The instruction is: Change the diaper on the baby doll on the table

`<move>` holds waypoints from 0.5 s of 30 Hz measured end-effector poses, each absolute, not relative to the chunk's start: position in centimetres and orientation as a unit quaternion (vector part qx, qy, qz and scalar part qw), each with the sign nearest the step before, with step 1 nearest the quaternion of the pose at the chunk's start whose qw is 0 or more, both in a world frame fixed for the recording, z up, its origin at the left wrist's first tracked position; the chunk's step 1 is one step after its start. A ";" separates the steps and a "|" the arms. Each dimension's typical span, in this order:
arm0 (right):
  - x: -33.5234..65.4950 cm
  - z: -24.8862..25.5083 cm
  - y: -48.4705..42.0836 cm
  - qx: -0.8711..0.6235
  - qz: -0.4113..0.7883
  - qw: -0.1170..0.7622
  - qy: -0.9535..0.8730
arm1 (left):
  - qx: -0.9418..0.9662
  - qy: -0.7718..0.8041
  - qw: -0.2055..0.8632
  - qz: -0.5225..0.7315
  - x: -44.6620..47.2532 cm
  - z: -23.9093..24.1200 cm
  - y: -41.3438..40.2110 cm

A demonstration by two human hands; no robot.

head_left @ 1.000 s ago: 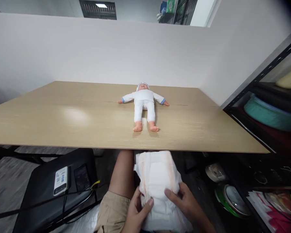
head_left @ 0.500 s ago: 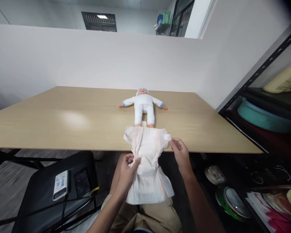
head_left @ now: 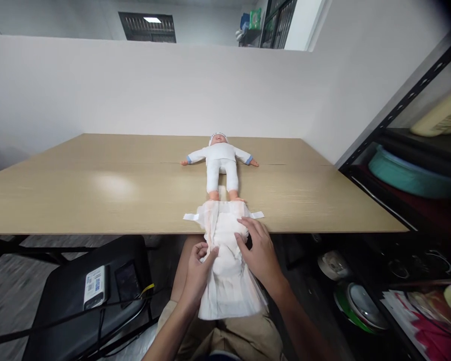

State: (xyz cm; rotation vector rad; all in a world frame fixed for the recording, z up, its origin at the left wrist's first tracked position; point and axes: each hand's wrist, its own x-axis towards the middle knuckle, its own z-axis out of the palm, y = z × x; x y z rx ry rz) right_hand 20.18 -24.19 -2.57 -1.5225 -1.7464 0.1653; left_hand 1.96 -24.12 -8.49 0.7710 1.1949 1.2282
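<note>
The left hand (head_left: 196, 263) curls its fingers and pinches the left side of the diaper (head_left: 225, 281). Its fingertips hide in the folds. The right hand (head_left: 261, 250) lies flat on the diaper with fingers spread wide. It covers part of the middle.

The diaper is white, soft and crinkly, with two little tabs sticking out. Its top lies on the near edge of the table (head_left: 97, 195). The rest hangs down over the lap. At 12 o'clock from it lies a doll (head_left: 220, 163) on its back in white clothes, feet right at the diaper's top.

The table is smooth, pale wood. A plain white wall (head_left: 135, 85) stands behind. At 8 o'clock is a black chair (head_left: 60, 311). At 3 o'clock is a black shelf (head_left: 417, 100), cut off.
</note>
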 end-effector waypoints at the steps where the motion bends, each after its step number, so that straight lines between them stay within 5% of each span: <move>1: 20.8 -3.1 -23.6 -0.612 0.059 0.386 -0.687 | 0.331 0.517 0.588 0.527 1.8 -8.4 -24.2; 15: 17.0 -1.7 -24.7 -0.584 0.060 0.287 -0.757 | 0.339 0.506 0.572 0.549 3.0 -9.2 -24.2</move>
